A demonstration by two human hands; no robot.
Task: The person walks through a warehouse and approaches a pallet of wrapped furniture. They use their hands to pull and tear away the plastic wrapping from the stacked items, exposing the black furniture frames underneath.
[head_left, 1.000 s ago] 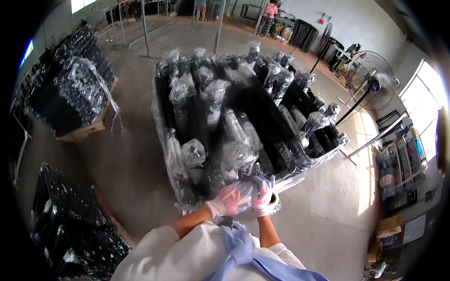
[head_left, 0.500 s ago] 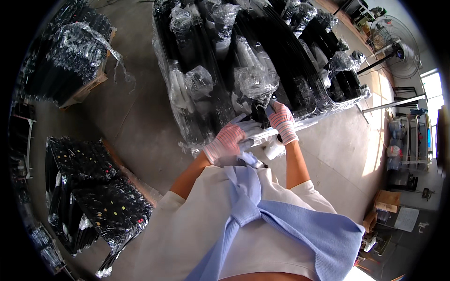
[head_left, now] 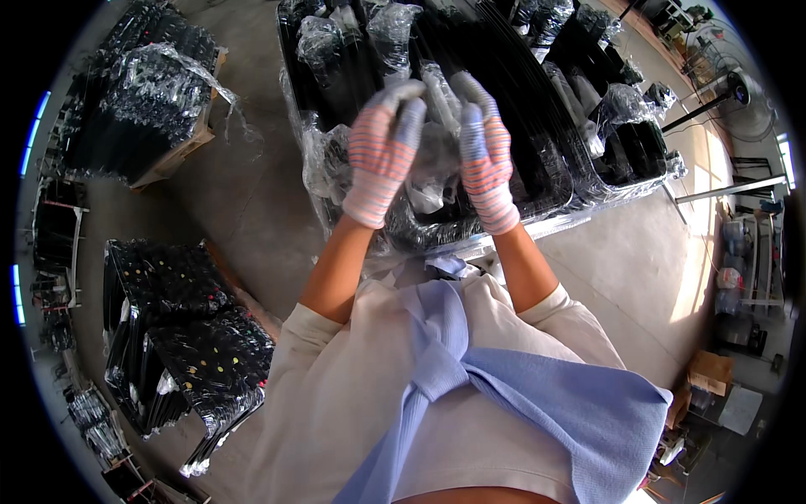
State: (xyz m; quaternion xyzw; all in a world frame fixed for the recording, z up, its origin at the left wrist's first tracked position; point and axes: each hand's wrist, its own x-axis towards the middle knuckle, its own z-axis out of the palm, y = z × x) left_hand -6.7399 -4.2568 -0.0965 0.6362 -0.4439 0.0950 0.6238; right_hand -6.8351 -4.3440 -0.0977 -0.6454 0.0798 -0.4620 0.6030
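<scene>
Both my hands are raised in front of me in red-and-white striped gloves with grey fingers, slightly blurred. My left hand point(head_left: 384, 151) has its fingers curved toward the right, the thumb apart from them. Facing it across a small gap is my right hand point(head_left: 485, 160), fingers bent upward, its thumb also apart. I see nothing held in either. Beneath them lies a large stack of long, curved black parts point(head_left: 495, 92), wrapped in clear plastic film point(head_left: 395, 38). A bunched-up piece of clear film point(head_left: 432, 168) between my wrists is partly hidden by the gloves.
On the left stand a film-wrapped black stack on a wooden pallet point(head_left: 172, 160) and black panels with coloured dots point(head_left: 210, 336). A pedestal fan point(head_left: 739, 88) is at the far right. Shelving point(head_left: 760, 260) and a cardboard box point(head_left: 709, 372) line the right side.
Both hands have lifted off the near edge of the wrapped stack and moved farther over it. The right hand has let go of the film there. The view has shifted slightly.
</scene>
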